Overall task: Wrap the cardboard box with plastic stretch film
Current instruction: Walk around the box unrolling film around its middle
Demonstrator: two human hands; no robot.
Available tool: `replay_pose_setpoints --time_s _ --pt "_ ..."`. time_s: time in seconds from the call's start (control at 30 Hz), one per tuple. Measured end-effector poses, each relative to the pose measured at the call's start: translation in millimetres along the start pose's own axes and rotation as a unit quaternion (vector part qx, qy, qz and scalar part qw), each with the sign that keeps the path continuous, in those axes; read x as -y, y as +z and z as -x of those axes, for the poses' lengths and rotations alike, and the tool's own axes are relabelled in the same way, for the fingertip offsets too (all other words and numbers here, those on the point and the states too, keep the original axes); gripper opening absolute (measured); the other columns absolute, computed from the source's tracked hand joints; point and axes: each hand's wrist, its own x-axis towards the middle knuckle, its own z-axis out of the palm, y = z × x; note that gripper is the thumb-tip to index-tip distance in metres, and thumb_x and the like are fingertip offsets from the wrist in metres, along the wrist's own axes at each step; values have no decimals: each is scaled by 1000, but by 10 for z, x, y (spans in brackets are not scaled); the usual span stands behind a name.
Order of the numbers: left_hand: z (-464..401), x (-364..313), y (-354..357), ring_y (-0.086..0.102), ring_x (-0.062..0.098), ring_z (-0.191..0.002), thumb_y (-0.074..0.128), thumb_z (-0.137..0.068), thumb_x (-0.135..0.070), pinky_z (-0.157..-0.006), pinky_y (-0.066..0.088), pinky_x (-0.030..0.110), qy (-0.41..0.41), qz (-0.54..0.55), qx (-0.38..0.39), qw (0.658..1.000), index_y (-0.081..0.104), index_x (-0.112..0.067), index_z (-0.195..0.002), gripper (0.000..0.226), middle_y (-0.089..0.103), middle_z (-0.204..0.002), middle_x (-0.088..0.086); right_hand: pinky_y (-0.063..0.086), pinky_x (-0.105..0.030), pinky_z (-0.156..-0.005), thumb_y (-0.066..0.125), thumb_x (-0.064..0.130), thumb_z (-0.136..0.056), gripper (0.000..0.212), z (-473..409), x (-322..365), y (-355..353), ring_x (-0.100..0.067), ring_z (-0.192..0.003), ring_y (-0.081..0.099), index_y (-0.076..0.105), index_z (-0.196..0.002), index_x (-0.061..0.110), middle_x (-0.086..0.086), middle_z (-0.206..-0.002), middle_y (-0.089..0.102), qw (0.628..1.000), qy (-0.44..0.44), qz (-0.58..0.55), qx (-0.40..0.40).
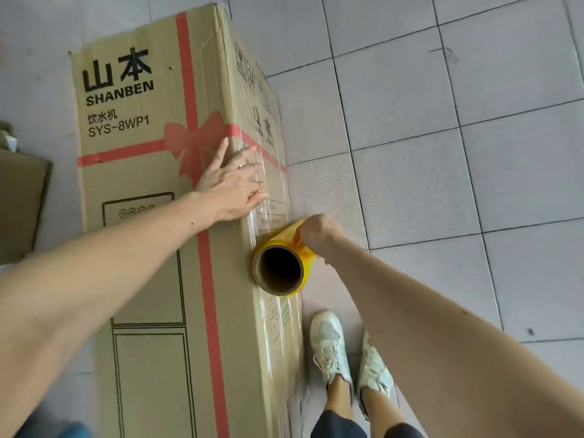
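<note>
Head: film roll (284, 260) in rt hand (319, 232) grip, beside box (142, 216).

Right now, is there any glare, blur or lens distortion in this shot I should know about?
In the head view, bright streaks of glare run down the stretch film on the cardboard box side; the wide lens bows the floor tiles and box edges; the shoes near the bottom look slightly soft; lighting is even, with only faint shadows.
</note>
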Motion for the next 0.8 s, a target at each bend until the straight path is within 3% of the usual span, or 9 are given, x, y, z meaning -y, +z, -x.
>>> replay_pose_setpoints --time_s 0.1,0.2,0.27,0.33,0.4,0.53,0.63,0.73,0.8 --pt "-94 -76 16 -10 26 -154 22 -102 -58 -115 -18 63 -2 13 -11 1000 57 -37 -137 54 29 -162 -3 40 -45 -107 40 23 -102 30 93 162 -14 -36 -133 45 50 -130 17 -16 -146 44 995 -5 86 51" --pt "-121 -81 44 -7 26 -154 24 -102 -58 -116 -15 64 -10 13 -21 1000 59 -37 -136 53 29 -162 -2 19 -47 -119 34 50 -101 58 110 204 74 -28 -147 21 27 -151 23 -7 -160 21 994 24 -13 104" --pt "-115 -70 35 -8 26 -154 24 -103 -56 -116 -15 63 -11 17 -16 1000 59 -37 -135 52 28 -163 -2 20 -45 -119 41 47 -100 56 79 123 168 -28 -145 26 33 -149 22 -9 -156 28 991 32 -71 108" --pt "-116 -87 7 -8 26 -154 23 -103 -55 -116 -15 63 -13 17 -7 1000 61 -37 -132 51 27 -163 -1 26 -45 -116 47 42 -99 61 89 -40 291 -34 -139 33 24 -153 23 -13 -155 29 982 48 -160 93" --pt "-124 -106 -8 -8 27 -154 24 -104 -54 -116 -15 64 -16 16 -5 1000 62 -37 -131 50 26 -163 0 40 -51 -107 55 48 -90 76 152 -237 473 -39 -126 47 15 -153 32 -11 -151 33 942 138 -301 61" --pt "-119 -89 -12 -10 26 -153 25 -104 -53 -116 -14 63 -22 22 4 1000 59 -39 -134 48 20 -165 -1 55 -60 -75 53 49 -89 61 476 -651 868 -42 -104 59 26 -143 38 -14 -134 49 832 235 -499 57" --pt "-114 -97 -25 -13 26 -153 24 -104 -54 -116 -15 63 -22 19 19 999 54 -39 -139 49 14 -167 0 53 -60 -83 52 45 -94 45 657 -904 986 -42 -94 64 36 -129 21 -24 -115 59 758 266 -586 111" --pt "-84 -126 -65 -23 28 -150 20 -103 -58 -116 -19 61 -29 -17 37 999 39 -39 -150 54 -1 -168 0 45 -64 -92 52 39 -96 39 648 -892 862 -41 -88 62 33 -123 17 -24 -103 58 771 260 -566 133" --pt "-12 -182 -41 -30 31 -147 18 -103 -58 -113 -25 58 -2 -47 40 998 28 -40 -154 55 -11 -166 -1 48 -64 -90 46 33 -97 40 574 -729 734 -44 -105 57 34 -132 19 -21 -125 51 835 236 -490 79"
